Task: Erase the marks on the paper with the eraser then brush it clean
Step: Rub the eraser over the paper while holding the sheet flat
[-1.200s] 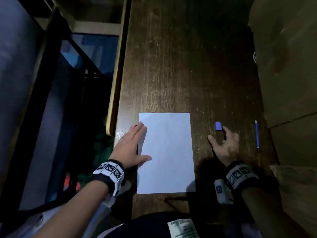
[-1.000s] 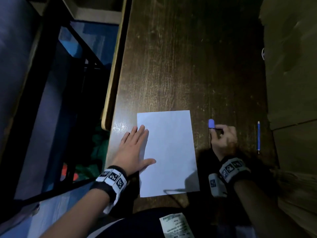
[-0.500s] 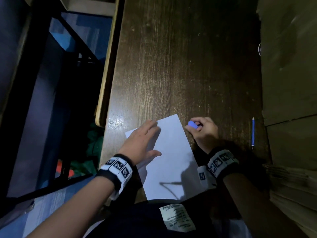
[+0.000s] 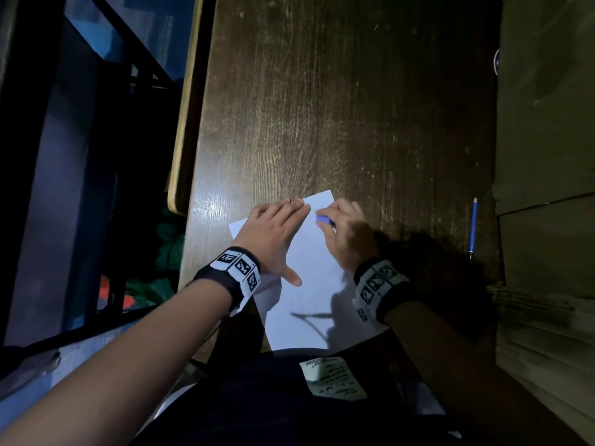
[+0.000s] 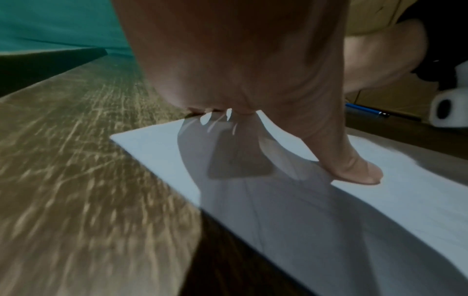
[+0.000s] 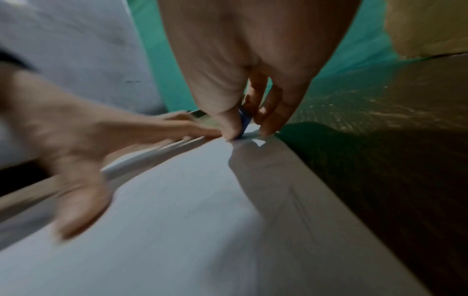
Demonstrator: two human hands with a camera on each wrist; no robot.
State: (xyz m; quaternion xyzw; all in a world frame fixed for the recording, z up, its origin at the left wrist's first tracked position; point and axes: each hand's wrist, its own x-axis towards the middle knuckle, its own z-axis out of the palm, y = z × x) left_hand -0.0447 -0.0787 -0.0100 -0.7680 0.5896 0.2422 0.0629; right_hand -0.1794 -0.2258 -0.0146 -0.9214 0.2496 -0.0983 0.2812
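A white sheet of paper (image 4: 309,278) lies tilted on the dark wooden table (image 4: 338,107), near its front edge. My left hand (image 4: 273,233) lies flat on the sheet's left part, fingers straight and thumb spread, holding it down. My right hand (image 4: 344,233) pinches a small blue eraser (image 4: 325,219) and presses it on the paper near its far right corner. In the right wrist view the eraser (image 6: 244,122) sits between thumb and fingers, its tip on the paper (image 6: 190,210). In the left wrist view my thumb rests on the paper (image 5: 316,210). Marks on the sheet are too faint to make out.
A blue pencil (image 4: 472,226) lies on the table to the right of my right hand, close to a tan wall or panel (image 4: 547,156). The table's left edge (image 4: 186,123) drops to a dark space with a black frame. A paper tag (image 4: 331,378) sits on my lap.
My right hand picked up the blue eraser from the table and brought it left onto the paper's far corner. The paper turned slightly, and my left hand slid further up it.
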